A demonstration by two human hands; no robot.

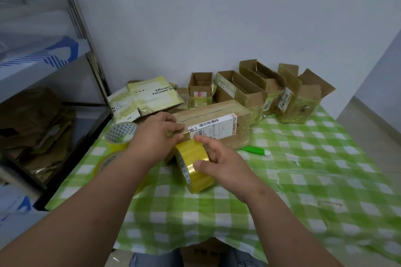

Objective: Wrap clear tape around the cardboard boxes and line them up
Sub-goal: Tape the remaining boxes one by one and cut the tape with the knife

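Closed box (pixel 213 124) lies at table (pixel 303 169) centre, mid-wrap: left hand (pixel 155 136) presses the tape end onto its near edge, fingers fairly straight, while right hand (pixel 221 165) grips the tape roll (pixel 194 166) just in front. Four boxes (pixel 260 90) along the wall look taped around the sides but stand open and only loosely in line. Judged under halfway.

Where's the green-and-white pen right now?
In the head view, the green-and-white pen lies on the checkered tablecloth, right of centre, just in front of the labelled cardboard box and beyond the right hand.
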